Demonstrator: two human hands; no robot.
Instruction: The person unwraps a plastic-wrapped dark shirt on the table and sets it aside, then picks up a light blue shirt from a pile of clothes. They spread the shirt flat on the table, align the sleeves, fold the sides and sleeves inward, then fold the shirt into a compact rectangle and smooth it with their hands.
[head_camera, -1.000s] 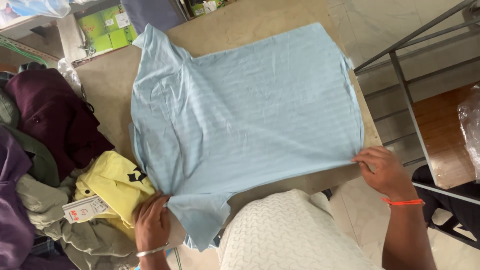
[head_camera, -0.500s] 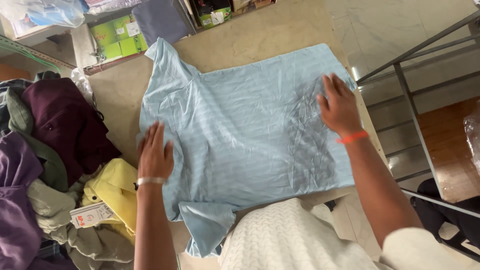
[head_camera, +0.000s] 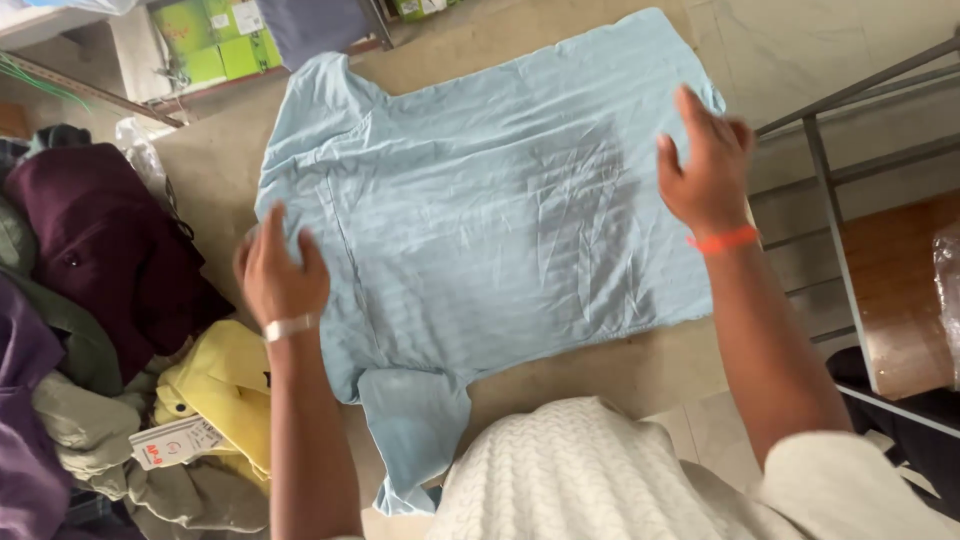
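Head view looking straight down: tan table (head_camera: 590, 370) fills the frame, and spread flat across it lies the light blue T-shirt (head_camera: 470, 220), one sleeve hanging off the near edge; heap of clothes (head_camera: 90, 330) piled to the left, maroon, purple and yellow; left hand (head_camera: 280, 275) presses palm-down on the shirt's left edge, fingers loosely spread, holding nothing; right hand (head_camera: 705, 165) sits flat at the shirt's right edge, fingers splayed wide, gripping nothing.

Both forearms extended forward, bare. Left hand (head_camera: 278, 272) palm down, fingers (head_camera: 272, 225) spread, white wristband. Right hand (head_camera: 705, 165) palm down, fingers together and flat, orange wristband.
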